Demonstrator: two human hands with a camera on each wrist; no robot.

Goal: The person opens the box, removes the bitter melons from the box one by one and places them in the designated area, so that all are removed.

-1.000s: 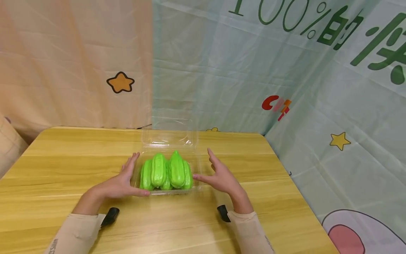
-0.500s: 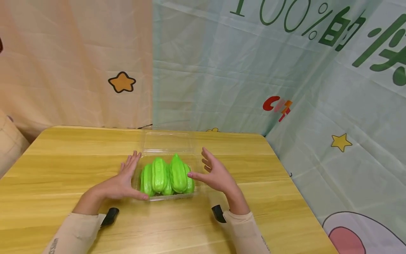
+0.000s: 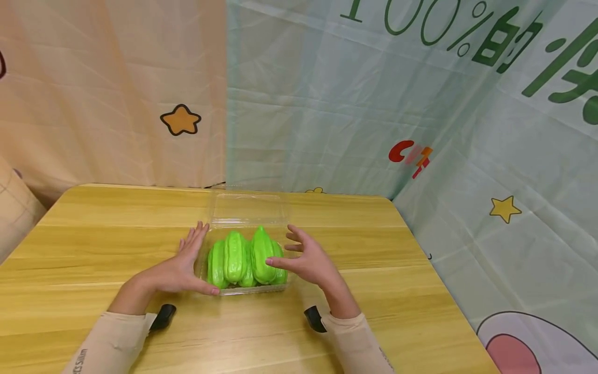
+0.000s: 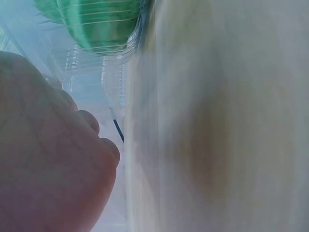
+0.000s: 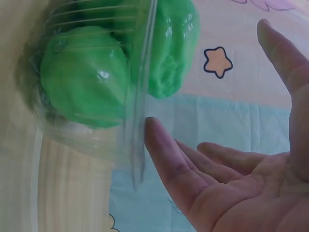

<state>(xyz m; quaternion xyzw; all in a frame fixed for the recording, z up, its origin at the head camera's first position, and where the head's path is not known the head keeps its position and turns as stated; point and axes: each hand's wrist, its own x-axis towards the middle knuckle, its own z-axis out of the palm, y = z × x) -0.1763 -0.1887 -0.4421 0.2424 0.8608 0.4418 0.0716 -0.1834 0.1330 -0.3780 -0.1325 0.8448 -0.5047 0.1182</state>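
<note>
A clear plastic clamshell box sits on the table with its lid raised on the far side. Inside are several glossy green gourd-like vegetables, some lying on top of others. My left hand is at the box's left side, fingers extended and thumb by the front left corner; whether it touches the wall is unclear. Over the right side, my right hand has its fingers spread and holds nothing. In the right wrist view, one fingertip is close to the box rim.
The wooden table extends around the box. Printed cloth curtains hang behind it and along the right. Black wrist-camera mounts stick out from both sleeves. A beige padded object shows at the far left.
The box has shifted slightly toward me and its lid appears lower. My right hand has moved left over the box's right side. My left hand has stayed almost in place.
</note>
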